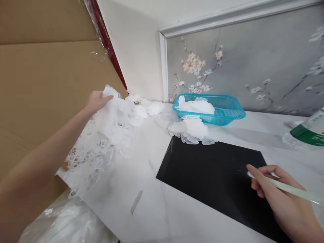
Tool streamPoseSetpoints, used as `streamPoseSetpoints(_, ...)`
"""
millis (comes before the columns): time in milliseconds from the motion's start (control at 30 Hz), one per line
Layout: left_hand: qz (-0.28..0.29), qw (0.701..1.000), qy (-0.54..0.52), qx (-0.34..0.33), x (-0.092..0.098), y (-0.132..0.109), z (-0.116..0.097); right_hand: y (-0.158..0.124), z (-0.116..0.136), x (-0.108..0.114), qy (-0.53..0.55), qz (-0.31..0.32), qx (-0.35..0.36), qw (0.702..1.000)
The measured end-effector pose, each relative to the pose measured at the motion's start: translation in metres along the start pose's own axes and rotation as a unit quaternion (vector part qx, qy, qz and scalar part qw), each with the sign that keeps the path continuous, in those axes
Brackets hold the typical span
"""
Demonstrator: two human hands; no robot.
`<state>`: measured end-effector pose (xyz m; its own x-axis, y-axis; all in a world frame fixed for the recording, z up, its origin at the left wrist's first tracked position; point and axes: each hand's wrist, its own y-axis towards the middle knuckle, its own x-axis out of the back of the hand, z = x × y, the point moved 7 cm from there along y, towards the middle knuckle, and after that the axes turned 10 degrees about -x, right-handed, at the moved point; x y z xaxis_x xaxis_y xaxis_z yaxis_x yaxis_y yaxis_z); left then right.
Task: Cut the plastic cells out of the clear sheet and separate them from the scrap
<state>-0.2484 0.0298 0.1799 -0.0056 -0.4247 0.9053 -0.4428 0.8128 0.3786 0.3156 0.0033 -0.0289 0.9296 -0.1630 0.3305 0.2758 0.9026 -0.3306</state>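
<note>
My left hand (97,101) is closed on a thin white sheet (110,92) above a heap of white pieces and ring-like scraps (93,152) at the table's left edge. Over the right part of a black board (207,172), my right hand (275,189) grips a pale green pen-like tool (291,189), its tip near the thumb. Thin white rounded pieces (192,130) lie in a pile at the board's back edge. Behind them, more white pieces (197,106) rest inside a blue plastic basket (227,118).
A bottle with a green label (307,133) stands at the right. Clear plastic bags (73,222) are below the table's left edge, and cardboard (50,74) is at the left. A framed flower picture (163,67) is behind the basket.
</note>
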Motion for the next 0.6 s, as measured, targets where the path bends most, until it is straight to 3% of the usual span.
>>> streamPoseSetpoints(233, -0.153, 0.982, -0.099, -0.036, 0.025, 0.002, -0.023, -0.005, 0.005, 0.000, -0.006, -0.003, 0.005, 1.000)
streamPoseSetpoints(400, -0.291, 0.938, -0.168, -0.091, 0.055, -0.001, -0.047, 0.000, 0.000, -0.002, 0.004, 0.002, 0.003, 1.000)
streamPoseSetpoints(600, -0.359, 0.908, -0.196, -0.092, 0.083, -0.003, -0.069, 0.003, -0.002, -0.001, 0.001, 0.004, -0.001, 1.000)
